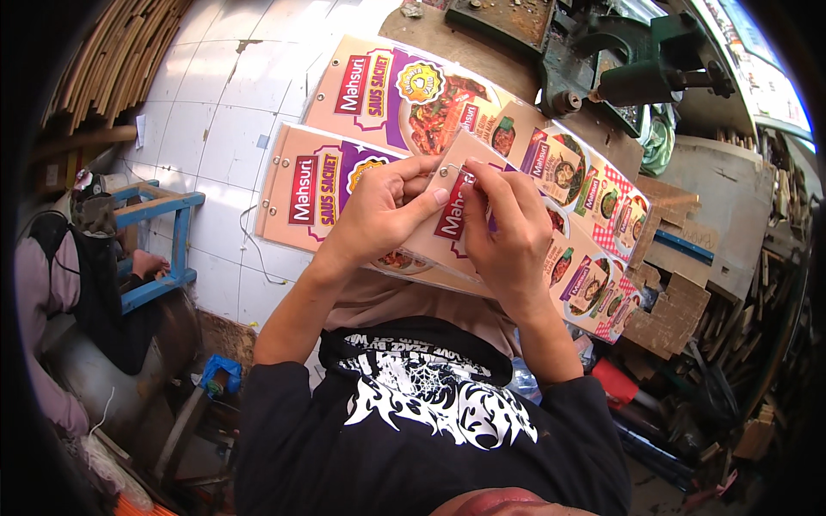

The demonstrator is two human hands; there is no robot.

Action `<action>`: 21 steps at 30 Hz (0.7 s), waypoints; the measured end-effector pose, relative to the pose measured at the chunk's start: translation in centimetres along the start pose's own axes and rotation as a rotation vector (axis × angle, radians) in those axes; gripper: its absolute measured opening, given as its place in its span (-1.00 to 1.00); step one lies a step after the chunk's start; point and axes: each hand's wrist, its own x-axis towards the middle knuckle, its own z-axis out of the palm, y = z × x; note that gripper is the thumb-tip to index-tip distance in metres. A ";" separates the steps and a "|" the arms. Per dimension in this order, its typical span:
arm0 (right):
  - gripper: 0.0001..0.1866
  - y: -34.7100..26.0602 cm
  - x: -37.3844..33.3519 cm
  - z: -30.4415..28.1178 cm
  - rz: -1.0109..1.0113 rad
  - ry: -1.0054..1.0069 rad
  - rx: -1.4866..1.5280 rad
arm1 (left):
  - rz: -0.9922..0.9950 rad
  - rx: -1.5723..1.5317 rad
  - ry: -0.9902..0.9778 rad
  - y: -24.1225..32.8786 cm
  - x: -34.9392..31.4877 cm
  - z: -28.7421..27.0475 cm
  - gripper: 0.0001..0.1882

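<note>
Left grip [391, 206] pinches the top sheet [452, 241]; right grip [512, 225] half-hides thin wire [459, 166]; whether clamped on it, I cannot tell.

head cam | fisheye | looks dn | nr, abv L hand [385, 211], R hand [514, 230]

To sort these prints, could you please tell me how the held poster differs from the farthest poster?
The left hand and right hand are at the held poster's corner; neither touches the farthest poster. The right hand partly covers the held poster's red label; the farthest poster's left-end label is uncovered. Both are peach-coloured with purple print.
</note>
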 end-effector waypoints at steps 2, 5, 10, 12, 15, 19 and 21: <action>-0.67 0.1 0.1 0.0 -0.047 0.005 -0.039 | 0.001 0.012 0.008 0.1 -0.1 0.0 -0.59; -0.64 0.3 0.1 -0.1 -0.128 -0.042 -0.098 | -0.004 -0.008 -0.005 -0.1 0.0 0.0 -0.60; -0.61 0.3 0.3 -0.2 -0.202 -0.102 -0.141 | 0.002 -0.018 0.020 -0.9 -0.1 0.0 -0.55; -0.61 0.4 0.3 -0.2 -0.214 -0.114 -0.148 | 0.018 -0.024 0.041 -1.2 0.0 0.0 -0.53; -0.60 0.4 0.4 -0.3 -0.232 -0.144 -0.170 | 0.040 -0.012 0.051 -1.4 0.0 -0.1 -0.51; -0.61 0.3 0.5 -0.2 -0.266 -0.162 -0.217 | 0.007 0.096 -0.005 -1.2 0.0 -0.5 -0.47; -0.62 0.2 0.6 -0.3 -0.265 -0.171 -0.217 | 0.017 0.122 -0.008 -1.3 0.1 -0.4 -0.48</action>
